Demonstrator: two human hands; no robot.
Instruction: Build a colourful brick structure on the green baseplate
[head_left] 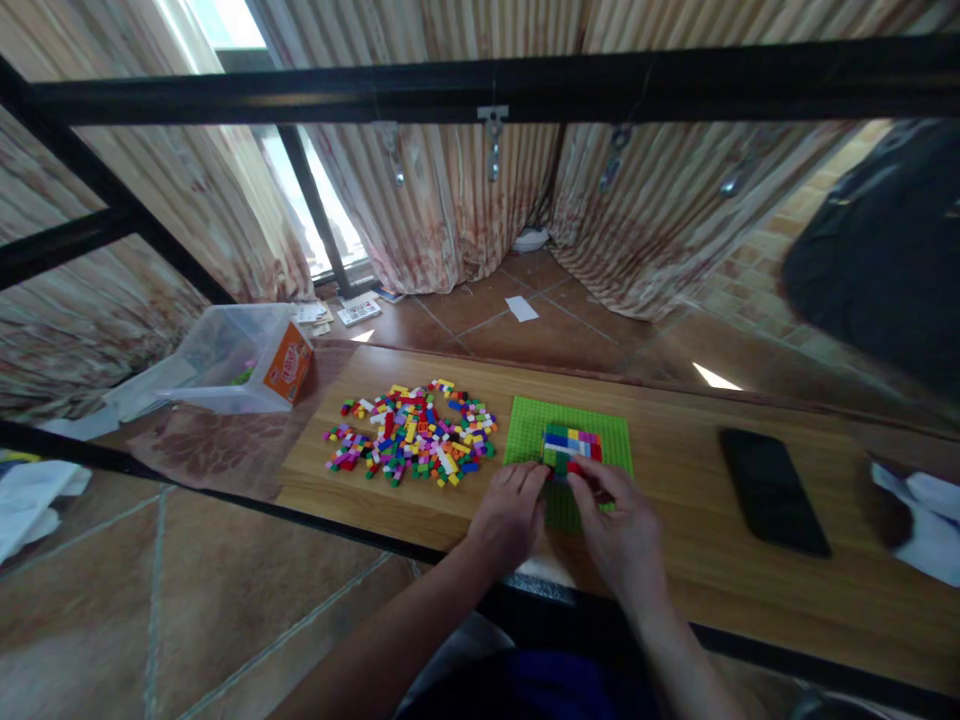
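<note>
When I look through the head camera, I see one green plate (604, 435) flat on the table (675, 480), with one small brick block (574, 443) on it. The block runs longer from left to right and lies just past the fingertips. The right hand (622, 535) is nearer, its fingers pinched narrow on the block's front edge. The left hand (510, 515) rests curled at the plate's left side, and I cannot tell if it grips anything. One pile of loose bricks (412, 440) lies left, one black phone (772, 490) lies right, and one clear box (232, 360) is far left.
</note>
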